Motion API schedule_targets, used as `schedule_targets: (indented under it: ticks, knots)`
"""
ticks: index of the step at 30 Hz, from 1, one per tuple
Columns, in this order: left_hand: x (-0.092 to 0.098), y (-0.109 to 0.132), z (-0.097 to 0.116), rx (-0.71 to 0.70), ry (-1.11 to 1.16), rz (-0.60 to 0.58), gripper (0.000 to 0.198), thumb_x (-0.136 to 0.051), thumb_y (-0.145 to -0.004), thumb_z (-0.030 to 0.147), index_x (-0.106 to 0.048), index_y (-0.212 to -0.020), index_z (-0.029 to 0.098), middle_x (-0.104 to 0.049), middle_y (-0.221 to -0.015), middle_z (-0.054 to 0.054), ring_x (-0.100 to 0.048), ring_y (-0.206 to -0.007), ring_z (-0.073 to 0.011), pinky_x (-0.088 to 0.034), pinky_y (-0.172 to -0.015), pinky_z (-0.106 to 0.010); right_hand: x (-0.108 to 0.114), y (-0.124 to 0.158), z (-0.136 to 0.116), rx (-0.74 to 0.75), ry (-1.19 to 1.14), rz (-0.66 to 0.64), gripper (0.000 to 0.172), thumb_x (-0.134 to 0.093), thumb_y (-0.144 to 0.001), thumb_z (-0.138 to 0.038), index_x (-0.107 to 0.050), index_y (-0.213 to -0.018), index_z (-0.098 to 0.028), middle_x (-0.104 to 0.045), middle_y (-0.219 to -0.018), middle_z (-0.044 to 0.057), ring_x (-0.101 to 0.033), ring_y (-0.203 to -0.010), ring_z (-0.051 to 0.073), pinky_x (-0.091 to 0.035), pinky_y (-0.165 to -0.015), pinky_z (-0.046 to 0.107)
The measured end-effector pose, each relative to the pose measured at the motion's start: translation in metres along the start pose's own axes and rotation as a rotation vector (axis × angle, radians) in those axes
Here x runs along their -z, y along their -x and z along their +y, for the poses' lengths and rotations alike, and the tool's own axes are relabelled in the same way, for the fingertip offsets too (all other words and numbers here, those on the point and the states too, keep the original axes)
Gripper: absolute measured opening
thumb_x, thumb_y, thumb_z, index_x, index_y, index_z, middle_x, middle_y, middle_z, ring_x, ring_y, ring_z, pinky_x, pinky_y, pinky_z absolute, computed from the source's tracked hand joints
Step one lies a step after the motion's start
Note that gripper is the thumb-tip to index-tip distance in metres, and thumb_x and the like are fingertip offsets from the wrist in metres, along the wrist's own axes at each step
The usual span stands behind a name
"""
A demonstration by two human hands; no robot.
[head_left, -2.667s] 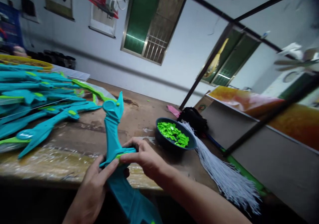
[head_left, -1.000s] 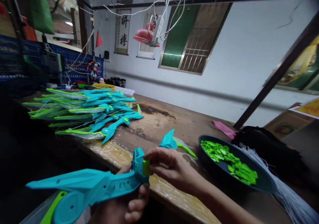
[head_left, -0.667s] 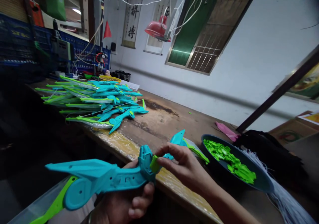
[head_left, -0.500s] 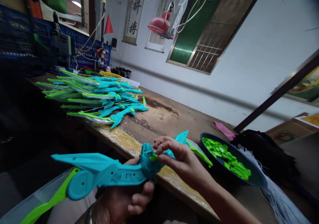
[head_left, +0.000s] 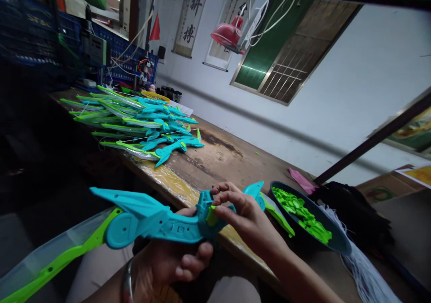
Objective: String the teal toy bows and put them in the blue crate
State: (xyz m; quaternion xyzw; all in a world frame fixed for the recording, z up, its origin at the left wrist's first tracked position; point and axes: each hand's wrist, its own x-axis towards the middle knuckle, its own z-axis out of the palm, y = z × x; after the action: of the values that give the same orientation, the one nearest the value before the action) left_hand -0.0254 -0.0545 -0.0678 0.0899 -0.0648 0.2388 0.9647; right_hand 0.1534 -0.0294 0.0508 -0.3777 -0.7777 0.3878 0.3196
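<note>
Apparently for steadiness, cradling a teal bow [head_left: 182, 230] above the lap [head_left: 234, 290] in the left hand [head_left: 164, 262], pinching a green piece [head_left: 211, 216] at its middle with the right hand [head_left: 244, 209], near a handy bowl [head_left: 340, 241].

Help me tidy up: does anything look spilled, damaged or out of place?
A small green bit lies alone on the worktable, away from the bowl of green pieces; a dark stain beside the toy bows could be damage or a spill.

A shiny metal bangle [head_left: 127, 281] rings the left wrist [head_left: 140, 274], both forearms [head_left: 292, 267] are bare, and the legwear [head_left: 97, 271] is pale.
</note>
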Motion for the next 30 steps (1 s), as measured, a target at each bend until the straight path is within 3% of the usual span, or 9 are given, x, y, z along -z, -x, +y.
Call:
schedule_targets:
  ticks: [6,9,14,18,21,23,25,27,30]
  knots:
    - [0.004,-0.002,0.005,0.085,0.01,-0.022,0.036,-0.064,-0.086,0.04,-0.065,-0.099,0.007,-0.064,-0.082,-0.007,-0.054,-0.052,-0.0098,-0.024,-0.036,-0.018,0.002,0.004,0.003,0.106,0.203,-0.054,0.01,-0.055,-0.097,-0.027,-0.061,-0.092,-0.021,-0.054,-0.132,0.009,-0.052,-0.125,0.024,-0.041,-0.102,0.037]
    - [0.005,-0.003,0.006,0.097,0.02,-0.016,0.034,-0.063,-0.088,0.039,-0.065,-0.1,0.007,-0.064,-0.081,-0.007,-0.055,-0.053,-0.0098,-0.025,-0.035,-0.018,0.001,0.008,0.008,0.127,0.272,-0.034,0.005,-0.054,-0.098,-0.025,-0.057,-0.102,-0.023,-0.055,-0.135,0.007,-0.056,-0.119,0.02,-0.045,-0.097,0.033]
    - [0.006,-0.005,0.01,0.128,0.018,0.01,0.045,-0.063,-0.087,0.052,-0.067,-0.098,0.009,-0.065,-0.08,-0.006,-0.053,-0.051,-0.0096,-0.029,-0.033,-0.017,0.008,0.013,0.015,0.019,0.376,-0.114,0.054,-0.059,-0.096,-0.029,-0.04,-0.146,-0.027,-0.057,-0.138,0.008,-0.056,-0.122,0.024,-0.045,-0.102,0.037]
    - [0.007,-0.013,0.01,0.153,-0.116,0.096,0.064,-0.054,-0.084,0.073,-0.069,-0.089,0.011,-0.068,-0.076,-0.007,-0.048,-0.045,-0.0094,-0.035,-0.032,-0.019,0.017,0.011,0.016,-0.048,0.307,-0.176,0.053,-0.06,-0.096,-0.042,-0.048,-0.144,-0.024,-0.062,-0.13,0.008,-0.06,-0.116,0.027,-0.048,-0.1,0.04]
    - [0.012,-0.014,0.0,-0.056,-0.327,0.307,0.073,-0.05,-0.081,0.081,-0.072,-0.083,0.011,-0.068,-0.064,-0.008,-0.049,-0.04,-0.0109,-0.038,-0.031,-0.02,0.016,0.012,0.021,-0.1,0.16,-0.125,0.052,-0.062,-0.095,-0.043,-0.05,-0.142,-0.025,-0.064,-0.126,0.007,-0.061,-0.113,0.027,-0.051,-0.092,0.037]
    - [0.013,-0.01,-0.012,-0.34,-0.431,0.45,0.053,-0.061,-0.085,0.064,-0.075,-0.089,0.013,-0.073,-0.07,-0.008,-0.06,-0.052,-0.0151,-0.051,-0.044,-0.023,0.011,0.013,0.027,-0.128,0.069,-0.085,0.049,-0.064,-0.093,-0.04,-0.052,-0.139,-0.025,-0.066,-0.121,0.007,-0.062,-0.11,0.026,-0.053,-0.089,0.035]
    - [0.01,-0.003,-0.024,-0.569,-0.467,0.478,0.026,-0.071,-0.083,0.035,-0.077,-0.102,0.019,-0.078,-0.099,-0.008,-0.071,-0.088,-0.0238,-0.06,-0.074,-0.034,0.005,0.015,0.032,-0.151,-0.006,-0.036,0.047,-0.066,-0.092,-0.038,-0.055,-0.135,-0.024,-0.067,-0.116,0.006,-0.063,-0.105,0.025,-0.053,-0.087,0.035]
    - [0.004,0.001,-0.034,-0.645,-0.48,0.432,0.04,-0.073,-0.076,0.021,-0.075,-0.116,0.025,-0.071,-0.129,-0.006,-0.058,-0.126,-0.0317,-0.052,-0.101,-0.045,-0.002,0.018,0.036,-0.175,-0.054,0.021,0.047,-0.067,-0.09,-0.038,-0.056,-0.133,-0.023,-0.067,-0.113,0.006,-0.063,-0.102,0.025,-0.053,-0.086,0.035]
    - [-0.004,-0.002,-0.043,-0.666,-0.575,0.519,0.049,-0.078,-0.076,0.027,-0.072,-0.124,0.025,-0.068,-0.134,-0.009,-0.05,-0.136,-0.0364,-0.044,-0.109,-0.05,-0.013,0.02,0.036,-0.222,-0.076,0.084,0.052,-0.071,-0.085,-0.036,-0.055,-0.133,-0.023,-0.064,-0.117,0.007,-0.061,-0.104,0.025,-0.052,-0.086,0.035]
